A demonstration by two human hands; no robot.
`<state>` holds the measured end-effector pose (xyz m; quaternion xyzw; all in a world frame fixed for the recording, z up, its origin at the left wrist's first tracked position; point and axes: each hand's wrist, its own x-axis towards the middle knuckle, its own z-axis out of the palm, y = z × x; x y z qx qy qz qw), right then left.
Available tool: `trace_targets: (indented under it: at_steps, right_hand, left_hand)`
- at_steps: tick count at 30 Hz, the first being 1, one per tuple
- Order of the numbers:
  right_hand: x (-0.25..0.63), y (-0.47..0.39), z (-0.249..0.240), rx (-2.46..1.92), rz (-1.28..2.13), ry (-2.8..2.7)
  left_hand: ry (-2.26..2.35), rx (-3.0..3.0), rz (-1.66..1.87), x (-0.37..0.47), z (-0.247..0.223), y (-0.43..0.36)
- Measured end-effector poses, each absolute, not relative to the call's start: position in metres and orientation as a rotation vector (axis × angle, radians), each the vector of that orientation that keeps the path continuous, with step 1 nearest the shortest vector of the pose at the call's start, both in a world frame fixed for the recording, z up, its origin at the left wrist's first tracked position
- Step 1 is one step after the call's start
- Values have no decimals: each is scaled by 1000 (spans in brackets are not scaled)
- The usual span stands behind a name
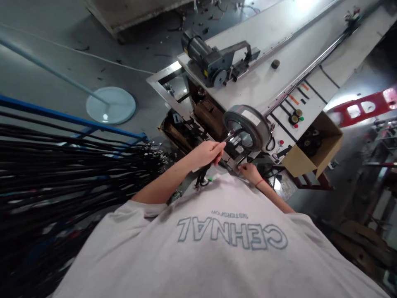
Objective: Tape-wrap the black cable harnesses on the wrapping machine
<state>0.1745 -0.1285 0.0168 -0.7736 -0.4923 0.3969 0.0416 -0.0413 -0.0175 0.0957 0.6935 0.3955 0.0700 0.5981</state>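
Observation:
A black cable bundle (203, 174) runs through my left hand (211, 152), whose fingers are wrapped round it. Its upper part passes toward the opening of a round grey ring-shaped machine head (260, 126), and its lower end, with small connectors, hangs beside my shirt. My right hand (247, 170) is at the near edge of the machine, just below the ring, its fingers pinched together at a metal part. What those fingers hold, if anything, is too small to make out.
A motor unit (201, 54) stands on the long white table (257, 89), with a black tape roll (275, 63) beyond. An open cardboard box (300, 160) sits at the right. Many black cables (77, 165) hang from a blue rack at the left.

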Motion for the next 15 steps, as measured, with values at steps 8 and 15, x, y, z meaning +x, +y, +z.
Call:
trace_targets:
  at_steps: [8,15]
  right_hand:
    - [157,-132,40,-1927,1504,-1137]
    - [152,-134,60,-1662,1828,-598]
  left_hand:
    - [1341,2246,-350,-1,48,5]
    - [1193,2110,-251,10,28,14]
